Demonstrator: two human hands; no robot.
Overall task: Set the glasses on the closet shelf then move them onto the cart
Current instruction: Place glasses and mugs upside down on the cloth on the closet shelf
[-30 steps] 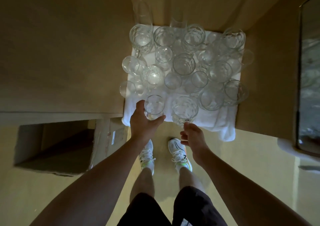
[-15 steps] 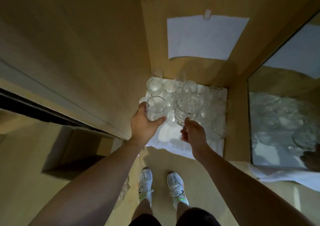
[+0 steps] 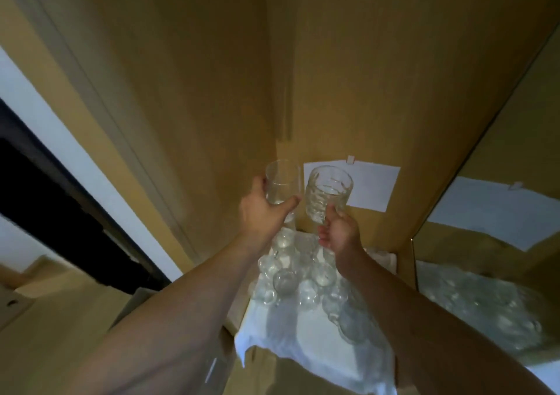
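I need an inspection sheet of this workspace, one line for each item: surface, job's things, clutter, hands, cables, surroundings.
Surface: white cloth with glasses on it.
Job's things: smooth glass and ribbed glass held up; cluster of glasses on the cloth.
Clutter: nothing seen.
Hands: left hand grips the smooth glass; right hand holds the ribbed glass.
Cables: nothing seen.
Surroundings: brown walls, white paper on the back wall, mirror at right.

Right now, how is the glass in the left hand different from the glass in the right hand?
The smooth glass has plain sides, while the bumpy glass has a wavy pattern. The left hand wraps round the smooth glass's side; the right hand grips the bumpy glass near its base. Both are clear, empty and lifted above the glasses on the white cloth.
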